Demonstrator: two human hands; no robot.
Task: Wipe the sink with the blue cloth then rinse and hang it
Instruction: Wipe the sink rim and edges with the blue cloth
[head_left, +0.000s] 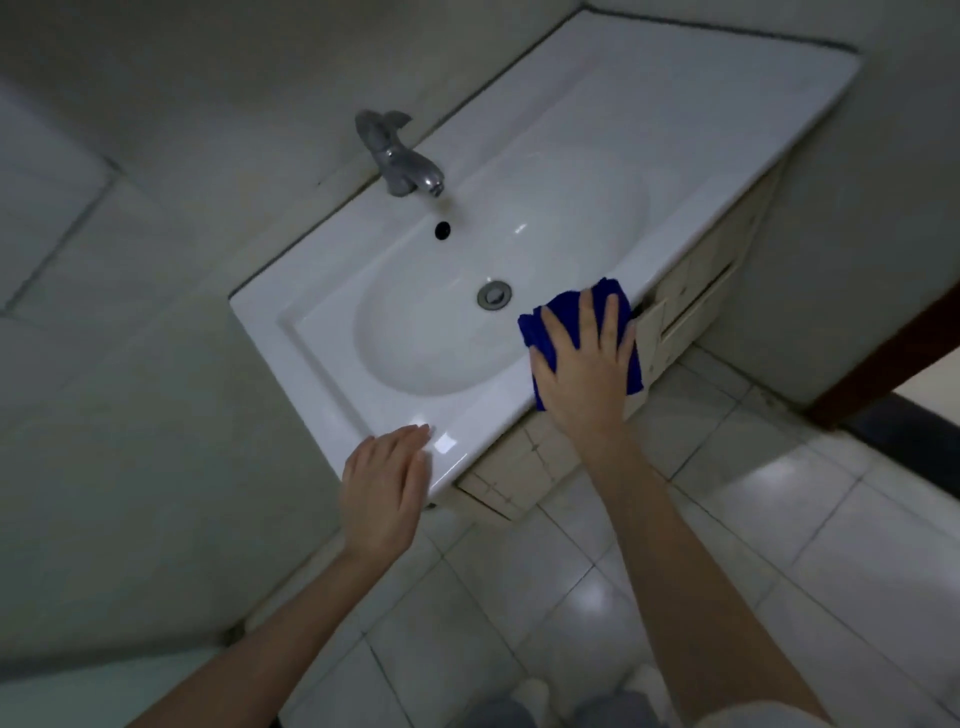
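A white ceramic sink (675, 135) with an oval basin fills the middle of the view. The blue cloth (566, 312) lies folded on the sink's front rim, to the right of the drain (494, 294). My right hand (584, 364) presses flat on the cloth with fingers spread, covering most of it. My left hand (387, 483) rests flat on the front left corner of the rim, fingers together, holding nothing. A grey metal tap (400, 156) stands at the back of the basin; no water is running.
Tiled walls close in on the left and behind the sink. A worn cream cabinet (691, 306) sits under the sink. A white tiled floor (779, 519) spreads to the right, with a dark doorway threshold (904, 431) at the far right.
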